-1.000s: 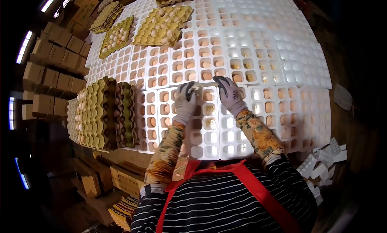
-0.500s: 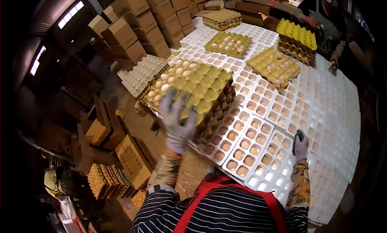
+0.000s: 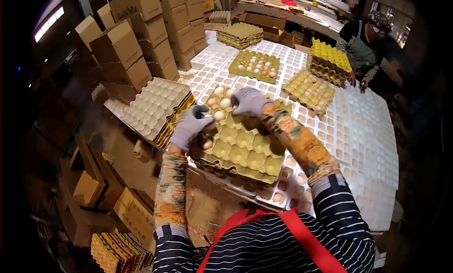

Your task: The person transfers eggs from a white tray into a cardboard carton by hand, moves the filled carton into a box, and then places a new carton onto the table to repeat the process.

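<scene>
My left hand (image 3: 191, 125), in a grey glove with dark fingertips, is over the left side of a stack of yellowish pulp egg trays (image 3: 236, 152). Its thumb and fingers are curved apart, close to a pale egg (image 3: 219, 115). From the right, my right hand (image 3: 251, 102), gloved alike, reaches over the same top tray. Its thumb and fingers form an open curve beside another egg (image 3: 225, 103). Several eggs sit at the tray's far left, and one brown egg (image 3: 206, 143) lies below my left hand. The near cups hold no eggs.
White foam trays (image 3: 349, 178) with square pockets, many holding eggs, cover the table. Grey pulp trays (image 3: 158, 103) are stacked at left. Two part-filled egg trays (image 3: 255, 65) (image 3: 309, 91) lie beyond. A co-worker (image 3: 363, 51) stands at far right, near tall cardboard boxes' opposite side.
My right hand has moved from the foam trays at right to the egg tray stack. My left hand has shifted to the stack's left side. The view has turned.
</scene>
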Motion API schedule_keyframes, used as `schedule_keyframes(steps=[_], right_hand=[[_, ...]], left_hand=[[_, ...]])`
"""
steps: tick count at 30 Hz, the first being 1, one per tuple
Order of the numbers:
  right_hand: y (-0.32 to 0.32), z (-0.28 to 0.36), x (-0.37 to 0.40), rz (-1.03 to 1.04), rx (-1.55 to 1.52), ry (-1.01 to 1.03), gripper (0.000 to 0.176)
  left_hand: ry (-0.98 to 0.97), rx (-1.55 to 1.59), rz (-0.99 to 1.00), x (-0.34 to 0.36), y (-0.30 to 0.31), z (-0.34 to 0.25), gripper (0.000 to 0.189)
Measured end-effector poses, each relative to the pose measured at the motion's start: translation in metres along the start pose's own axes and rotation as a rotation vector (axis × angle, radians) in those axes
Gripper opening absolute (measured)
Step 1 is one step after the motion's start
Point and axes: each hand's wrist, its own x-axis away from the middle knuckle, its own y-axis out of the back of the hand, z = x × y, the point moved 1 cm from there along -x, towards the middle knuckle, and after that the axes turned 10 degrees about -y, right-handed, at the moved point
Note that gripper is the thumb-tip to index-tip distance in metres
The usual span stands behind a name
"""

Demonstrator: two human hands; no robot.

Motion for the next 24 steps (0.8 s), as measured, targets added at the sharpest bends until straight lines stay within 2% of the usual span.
schedule_keyframes(steps=[1, 2, 4, 6, 7, 9, 10, 11, 12, 13, 15, 16, 17, 18, 20, 21, 22, 24], right_hand=[[0.006, -0.01, 0.009, 0.108, -0.357, -0.044, 0.035], [-0.017, -0.051, -0.027, -0.146, -0.69, 0.138, 0.026], [-0.002, -0.07, -0.041, -0.162, -0.665, 0.089, 0.025], [0.003, -0.082, -0.051, -0.171, -0.657, 0.01, 0.022], [0.004, -0.066, -0.047, -0.204, -0.483, 0.006, 0.026], [0.007, -0.034, -0.038, -0.279, -0.131, -0.007, 0.038], [0.003, -0.025, -0.045, -0.281, 0.204, 0.048, 0.044], [-0.004, -0.017, -0.057, -0.199, 0.388, -0.05, 0.051], [0.002, -0.018, -0.055, -0.199, 0.386, -0.058, 0.051], [0.013, -0.02, -0.051, -0.14, 0.168, -0.092, 0.049], [0.011, -0.064, -0.066, -0.02, -0.503, -0.017, 0.037], [0.019, -0.065, -0.044, 0.06, -1.082, -0.031, 0.03], [0.009, -0.085, -0.053, -0.073, -0.982, 0.289, 0.031], [0.01, -0.083, -0.062, -0.028, -0.941, 0.259, 0.032], [0.013, -0.078, -0.079, 0.061, -0.852, 0.202, 0.036], [0.017, -0.045, -0.066, -0.082, -0.374, 0.06, 0.039], [0.023, -0.014, -0.051, -0.214, 0.102, -0.085, 0.042], [-0.005, -0.014, -0.093, -0.27, 0.528, 0.031, 0.046]], left_hand=[[0.033, 0.403, -0.05, 0.008, 0.008, -0.008, 0.048], [0.138, 0.619, -0.035, 0.017, 0.023, -0.02, 0.037], [0.09, 1.191, -0.107, 0.019, 0.036, -0.018, 0.037], [-0.058, 1.271, 0.024, 0.005, 0.039, -0.004, 0.029], [-0.129, 1.311, 0.092, -0.002, 0.042, -0.009, 0.026], [0.143, 0.594, -0.005, -0.017, 0.041, -0.033, 0.027], [-0.047, 0.089, 0.245, -0.024, 0.035, -0.044, 0.046], [-0.235, -0.324, 0.332, -0.027, 0.024, -0.049, 0.053], [-0.425, -0.741, 0.408, -0.027, 0.013, -0.053, 0.061], [-0.41, -0.825, 0.494, -0.026, 0.007, -0.061, 0.06], [-0.407, -0.821, 0.557, -0.031, 0.0, -0.06, 0.061], [-0.404, -0.821, 0.612, -0.036, -0.001, -0.057, 0.061], [-0.5, -0.757, 0.508, -0.04, 0.0, -0.043, 0.057], [-0.502, -0.756, 0.511, -0.043, 0.007, -0.041, 0.057], [-0.241, -0.35, 0.485, -0.05, 0.021, -0.039, 0.052], [-0.379, -0.024, 0.323, -0.051, 0.022, -0.019, 0.044], [-0.023, 0.636, 0.272, -0.05, 0.023, -0.007, 0.049], [0.012, 1.148, 0.198, -0.04, 0.031, -0.036, 0.053]])
